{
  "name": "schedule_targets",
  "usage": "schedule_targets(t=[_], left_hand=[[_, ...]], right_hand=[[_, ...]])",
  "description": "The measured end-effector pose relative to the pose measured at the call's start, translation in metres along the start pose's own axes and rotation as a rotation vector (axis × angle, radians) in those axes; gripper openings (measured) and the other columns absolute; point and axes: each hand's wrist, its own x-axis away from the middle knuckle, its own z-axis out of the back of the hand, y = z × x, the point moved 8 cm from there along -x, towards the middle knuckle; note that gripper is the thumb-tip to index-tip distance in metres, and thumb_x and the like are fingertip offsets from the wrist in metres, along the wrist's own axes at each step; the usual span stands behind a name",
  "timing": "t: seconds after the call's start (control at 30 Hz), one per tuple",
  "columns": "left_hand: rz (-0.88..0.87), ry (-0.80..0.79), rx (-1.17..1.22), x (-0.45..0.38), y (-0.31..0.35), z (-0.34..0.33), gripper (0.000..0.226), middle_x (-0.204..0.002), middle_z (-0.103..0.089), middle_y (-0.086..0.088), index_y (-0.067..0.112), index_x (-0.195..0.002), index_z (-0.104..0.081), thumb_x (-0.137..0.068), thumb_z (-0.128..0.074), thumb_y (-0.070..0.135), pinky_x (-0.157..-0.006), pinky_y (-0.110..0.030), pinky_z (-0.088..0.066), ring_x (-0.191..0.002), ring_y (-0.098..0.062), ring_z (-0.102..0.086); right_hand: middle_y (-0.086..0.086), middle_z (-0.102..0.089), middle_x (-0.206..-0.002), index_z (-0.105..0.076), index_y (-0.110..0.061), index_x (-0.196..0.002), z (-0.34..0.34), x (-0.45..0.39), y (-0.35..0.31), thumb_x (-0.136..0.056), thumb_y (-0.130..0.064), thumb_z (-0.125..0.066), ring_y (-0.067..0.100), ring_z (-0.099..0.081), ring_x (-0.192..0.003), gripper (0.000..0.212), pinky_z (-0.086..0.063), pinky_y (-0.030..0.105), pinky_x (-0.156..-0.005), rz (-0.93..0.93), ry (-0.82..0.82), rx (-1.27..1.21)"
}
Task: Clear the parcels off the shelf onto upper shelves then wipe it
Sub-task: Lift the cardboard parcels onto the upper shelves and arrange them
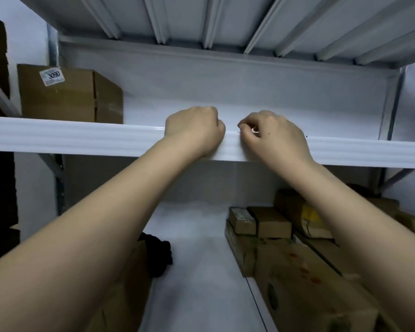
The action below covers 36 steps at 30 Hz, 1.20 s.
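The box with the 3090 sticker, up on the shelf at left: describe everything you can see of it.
The box with the 3090 sticker is plain brown cardboard, closed, standing upright at the left end of the upper white shelf, close to the back wall. A white label printed 3090 sits slightly tilted near the top left corner of its front face. The right side face shows a horizontal seam, apparently taped. Its lower edge is hidden behind the shelf's front lip. Neither hand touches it; the left hand is further right along the lip.
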Motion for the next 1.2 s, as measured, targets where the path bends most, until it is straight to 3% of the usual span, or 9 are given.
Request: schedule_targets(t=[0.13,0.3,0.5,0.63,0.8,0.9,1.03,1.2], left_hand=[[-0.121,0.243,0.008,0.034,0.029,0.001,0.038,-0.108,-0.064,-0.007,0.015,-0.113,-0.062,-0.097,-0.030,0.030,-0.077,-0.035,-0.037,-0.099,-0.031,-0.057],[-0.248,0.440,0.031,0.071,0.045,-0.022,0.044,-0.127,-0.059,-0.006,0.013,-0.126,-0.058,-0.088,-0.039,0.027,-0.107,-0.048,-0.031,-0.122,-0.027,-0.052],[-0.396,0.452,0.059,0.121,0.054,-0.068,0.053,-0.149,-0.037,-0.014,0.010,-0.141,-0.044,-0.089,-0.045,0.020,-0.113,-0.049,-0.025,-0.141,-0.028,-0.031],[-0.355,0.277,0.083,0.139,0.049,-0.122,0.059,-0.150,-0.035,-0.013,0.009,-0.144,-0.036,-0.088,-0.043,0.025,-0.114,-0.048,-0.025,-0.141,-0.027,-0.030],[-0.238,0.000,0.227,0.156,0.051,-0.197,0.066,-0.148,-0.039,-0.014,0.006,-0.144,-0.038,-0.084,-0.060,0.025,-0.114,-0.045,-0.027,-0.139,-0.029,-0.034],[-0.165,-0.218,0.352,0.165,0.059,-0.239,0.068,-0.157,-0.020,-0.009,0.011,-0.150,-0.021,-0.093,-0.049,0.034,-0.119,-0.039,-0.017,-0.145,-0.024,-0.016],[-0.028,-0.522,0.504,0.181,0.082,-0.284,0.076,-0.160,-0.001,-0.006,0.015,-0.153,-0.005,-0.095,-0.043,0.047,-0.119,-0.039,-0.013,-0.147,-0.024,-0.005],[0.229,-0.881,0.716,0.202,0.117,-0.327,0.084,-0.160,-0.001,-0.005,0.020,-0.153,0.001,-0.092,-0.045,0.054,-0.116,-0.040,-0.020,-0.146,-0.029,-0.009]], right_hand=[[0.000,-0.063,-0.112,-0.065,-0.018,-0.113,0.007,0.035,0.012,-0.094,-0.026,-0.042,0.025,-0.056,-0.104,0.031,-0.039,0.037,-0.087,0.115,0.184,-0.059],[0.004,-0.049,-0.139,-0.051,-0.012,-0.134,-0.003,0.081,0.024,-0.089,-0.018,-0.049,0.022,-0.041,-0.133,0.045,-0.030,0.035,-0.106,0.120,0.264,-0.043],[0.006,-0.042,-0.144,-0.043,-0.010,-0.141,-0.032,0.134,0.042,-0.087,-0.014,-0.050,0.019,-0.035,-0.136,0.054,-0.029,0.033,-0.108,0.062,0.222,-0.020],[0.003,-0.044,-0.142,-0.045,-0.013,-0.139,-0.068,0.160,0.065,-0.088,-0.016,-0.053,0.017,-0.040,-0.132,0.052,-0.032,0.032,-0.106,-0.029,0.091,0.035],[0.002,-0.042,-0.145,-0.041,-0.017,-0.142,-0.121,0.197,0.103,-0.089,-0.021,-0.055,0.019,-0.040,-0.133,0.054,-0.035,0.038,-0.108,-0.216,-0.191,0.094],[0.001,-0.036,-0.148,-0.036,-0.018,-0.144,-0.139,0.219,0.130,-0.092,-0.027,-0.052,0.019,-0.033,-0.137,0.055,-0.032,0.038,-0.110,-0.336,-0.335,0.143],[0.003,-0.035,-0.147,-0.035,-0.018,-0.144,-0.144,0.244,0.168,-0.093,-0.033,-0.051,0.021,-0.034,-0.135,0.056,-0.032,0.039,-0.109,-0.480,-0.449,0.188],[0.009,-0.032,-0.146,-0.034,-0.017,-0.141,-0.146,0.268,0.210,-0.094,-0.042,-0.048,0.027,-0.034,-0.134,0.055,-0.032,0.043,-0.107,-0.631,-0.613,0.212]])
